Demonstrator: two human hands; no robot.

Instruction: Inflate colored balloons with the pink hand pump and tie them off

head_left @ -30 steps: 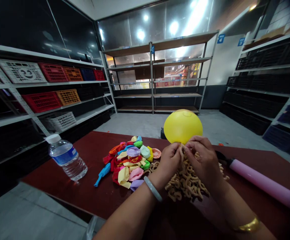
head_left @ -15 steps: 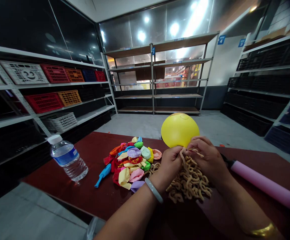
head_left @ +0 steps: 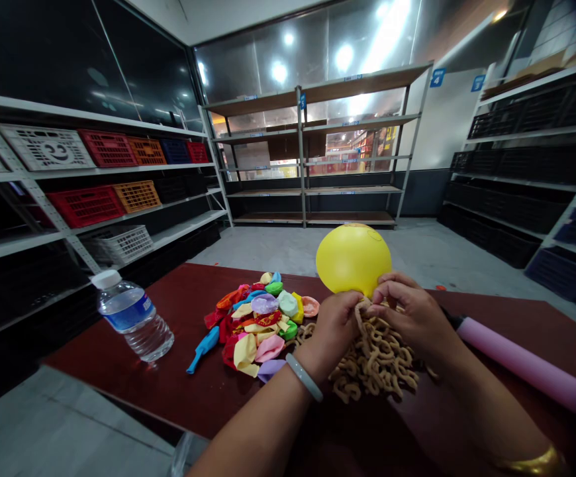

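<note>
An inflated yellow balloon (head_left: pixel 353 258) stands above my hands, its neck pointing down. My left hand (head_left: pixel 337 326) is closed on the neck, with a brown cord (head_left: pixel 361 315) beside its thumb. Fingertips of my right hand (head_left: pixel 412 315) are pinched at the same spot, touching the cord near the neck; how the cord runs between the fingers is partly hidden. Under both hands lies a heap of curled brown cords (head_left: pixel 380 364). Left of them is a pile of uninflated balloons (head_left: pixel 263 324) in many colours.
A water bottle (head_left: pixel 134 315) stands at the left of the dark red table (head_left: pixel 169 391). A pink cylinder (head_left: pixel 526 364), perhaps a pump, lies on the right. Shelves with crates (head_left: pixel 106 149) line the room beyond.
My right hand's fingers have shifted at the balloon's neck, and the cord end that stuck out to the right no longer shows there. The balloon sits slightly further left.
</note>
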